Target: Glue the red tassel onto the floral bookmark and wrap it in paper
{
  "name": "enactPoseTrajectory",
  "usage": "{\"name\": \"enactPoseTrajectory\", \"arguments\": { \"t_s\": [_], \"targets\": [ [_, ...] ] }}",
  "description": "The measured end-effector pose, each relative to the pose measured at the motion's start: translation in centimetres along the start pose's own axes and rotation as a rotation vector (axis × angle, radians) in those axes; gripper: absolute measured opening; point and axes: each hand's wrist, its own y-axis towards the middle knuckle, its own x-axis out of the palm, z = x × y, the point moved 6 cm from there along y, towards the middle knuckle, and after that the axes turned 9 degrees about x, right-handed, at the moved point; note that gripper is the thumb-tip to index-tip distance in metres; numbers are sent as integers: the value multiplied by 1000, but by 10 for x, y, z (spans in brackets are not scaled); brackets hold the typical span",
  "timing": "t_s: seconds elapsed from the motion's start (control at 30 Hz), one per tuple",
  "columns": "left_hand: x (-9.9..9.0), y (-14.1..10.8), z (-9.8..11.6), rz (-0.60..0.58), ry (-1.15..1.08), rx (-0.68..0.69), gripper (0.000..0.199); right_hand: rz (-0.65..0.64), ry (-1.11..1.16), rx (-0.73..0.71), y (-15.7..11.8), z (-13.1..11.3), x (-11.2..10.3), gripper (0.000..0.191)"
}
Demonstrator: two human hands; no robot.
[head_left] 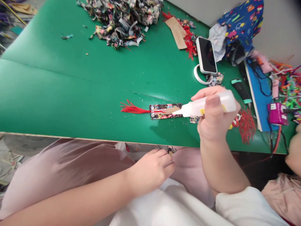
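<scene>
My right hand [215,117] is wrapped round a white squeeze glue bottle [196,106], tilted so its nozzle points left. The nozzle tip is at a brown paper strip on a dark floral bookmark [162,116] lying flat on the table; I cannot tell whether it touches. A red tassel [135,108] spreads from the bookmark's left end, its cord lying along the strip. My left hand [155,168] hangs over my lap, below the table edge, with its fingers curled closed. A small dark thing shows by its fingertips, and what the fingers hold, if anything, is hidden.
On the green table [58,81], a heap of floral scraps [124,22] lies at the back. To the right are a phone [207,55], a white tape roll [198,77], a box cutter [241,91], red threads [246,125] and a purple block [278,113]. Another person's arm [295,150] shows at the right edge.
</scene>
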Motion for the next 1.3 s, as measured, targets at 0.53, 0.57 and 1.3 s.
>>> {"name": "enactPoseTrajectory", "arguments": {
  "t_s": [0.53,0.57,1.3],
  "targets": [
    [-2,0,2,-29,17,15,16,-277,-10,173,-22,10,42,34],
    [-2,0,2,-26,15,14,16,-282,-6,180,-23,10,43,33],
    [-3,0,2,-44,0,5,16,-191,-27,86,-19,5,29,35]
  ]
}}
